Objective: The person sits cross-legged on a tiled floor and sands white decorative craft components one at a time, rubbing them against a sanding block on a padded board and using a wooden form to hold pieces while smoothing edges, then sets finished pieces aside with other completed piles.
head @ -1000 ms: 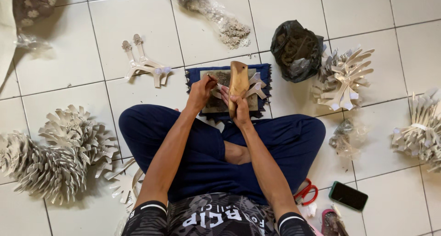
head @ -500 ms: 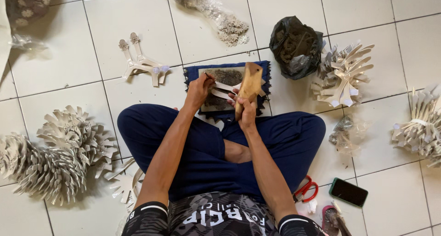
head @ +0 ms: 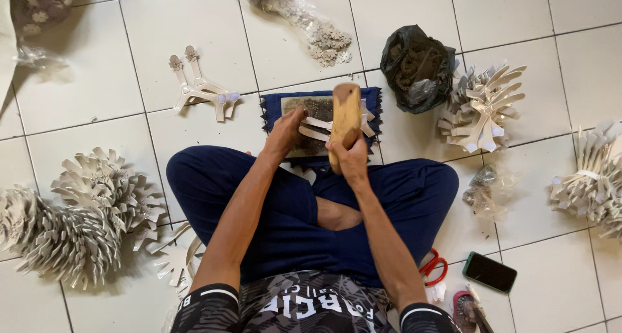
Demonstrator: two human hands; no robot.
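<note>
Head view: right hand gripping wooden mallet upright over pad, frame centre; left hand pinning white strips flat.

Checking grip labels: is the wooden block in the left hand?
No, the right hand grips the wooden block, while the left hand presses white cut-out strips on the blue pad.
</note>
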